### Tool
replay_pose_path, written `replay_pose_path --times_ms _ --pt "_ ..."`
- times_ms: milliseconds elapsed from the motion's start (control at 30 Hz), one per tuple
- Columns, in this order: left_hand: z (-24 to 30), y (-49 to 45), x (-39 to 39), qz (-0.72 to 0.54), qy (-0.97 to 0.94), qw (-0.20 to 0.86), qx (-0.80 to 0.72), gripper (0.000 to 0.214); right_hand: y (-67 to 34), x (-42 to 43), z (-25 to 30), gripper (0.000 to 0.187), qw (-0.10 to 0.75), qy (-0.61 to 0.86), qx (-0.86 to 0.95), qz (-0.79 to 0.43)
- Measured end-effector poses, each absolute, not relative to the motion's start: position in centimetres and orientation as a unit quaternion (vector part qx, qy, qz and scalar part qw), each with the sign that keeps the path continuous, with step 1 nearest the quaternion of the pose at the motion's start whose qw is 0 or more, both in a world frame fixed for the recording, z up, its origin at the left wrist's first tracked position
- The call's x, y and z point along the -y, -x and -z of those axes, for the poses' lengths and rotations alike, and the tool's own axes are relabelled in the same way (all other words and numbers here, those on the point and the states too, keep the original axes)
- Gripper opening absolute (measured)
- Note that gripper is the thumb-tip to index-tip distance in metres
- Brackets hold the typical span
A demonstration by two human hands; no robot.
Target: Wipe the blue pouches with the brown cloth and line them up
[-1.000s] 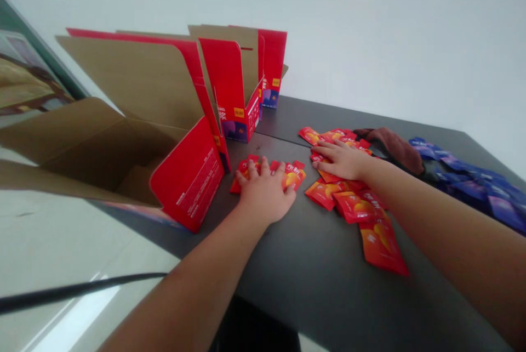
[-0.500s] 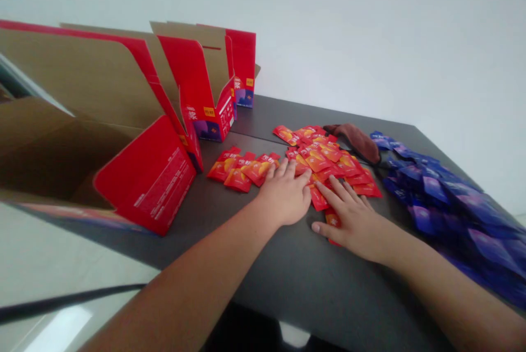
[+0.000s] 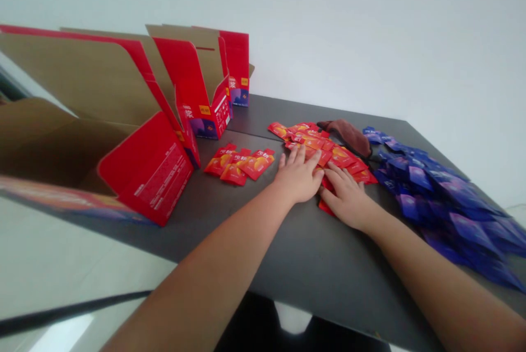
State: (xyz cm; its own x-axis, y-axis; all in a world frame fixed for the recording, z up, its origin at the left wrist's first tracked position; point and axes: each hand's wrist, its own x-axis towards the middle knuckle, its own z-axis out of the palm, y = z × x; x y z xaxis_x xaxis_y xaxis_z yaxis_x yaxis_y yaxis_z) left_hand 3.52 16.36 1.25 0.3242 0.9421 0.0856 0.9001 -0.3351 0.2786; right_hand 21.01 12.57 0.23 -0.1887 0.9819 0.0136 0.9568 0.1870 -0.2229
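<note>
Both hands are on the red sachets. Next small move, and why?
Probably the left hand should draw a few red sachets toward the small row beside the open red carton. It lies nearest that row, while the right hand can steady the pile's near edge.

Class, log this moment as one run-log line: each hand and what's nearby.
left hand: fingertips on red sachet pile | right hand: flat on same pile | nearby: purple-blue sachets, brown cloth, open red cartons

Glossy red sachets (image 3: 312,143) — flat, overlapping, in a loose heap — a small group (image 3: 238,165) apart
</note>
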Motion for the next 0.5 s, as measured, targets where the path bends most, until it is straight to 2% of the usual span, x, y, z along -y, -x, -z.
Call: replay_pose_path --times_ms 100,200,333,500 --pt "-2.3 0.1 -15.9 -0.096 -0.774 0.066 -0.623 0.067 -21.3 -12.3 -0.3 0.059 0.085 0.627 0.773 -0.047" --pt "-2.9 4.8 -15.4 -0.048 -0.710 0.060 -0.700 0.080 -21.4 -12.1 -0.7 0.059 0.079 0.568 0.819 0.014" --pt "-2.5 9.3 -14.1 -0.014 -0.683 0.086 -0.725 0.092 -21.7 -12.0 -1.3 0.058 0.053 0.510 0.854 0.086" --pt "-1.3 10.4 -12.2 -0.043 -0.705 0.086 -0.702 0.085 -22.8 -12.3 -2.9 0.048 0.088 0.494 0.859 0.098"
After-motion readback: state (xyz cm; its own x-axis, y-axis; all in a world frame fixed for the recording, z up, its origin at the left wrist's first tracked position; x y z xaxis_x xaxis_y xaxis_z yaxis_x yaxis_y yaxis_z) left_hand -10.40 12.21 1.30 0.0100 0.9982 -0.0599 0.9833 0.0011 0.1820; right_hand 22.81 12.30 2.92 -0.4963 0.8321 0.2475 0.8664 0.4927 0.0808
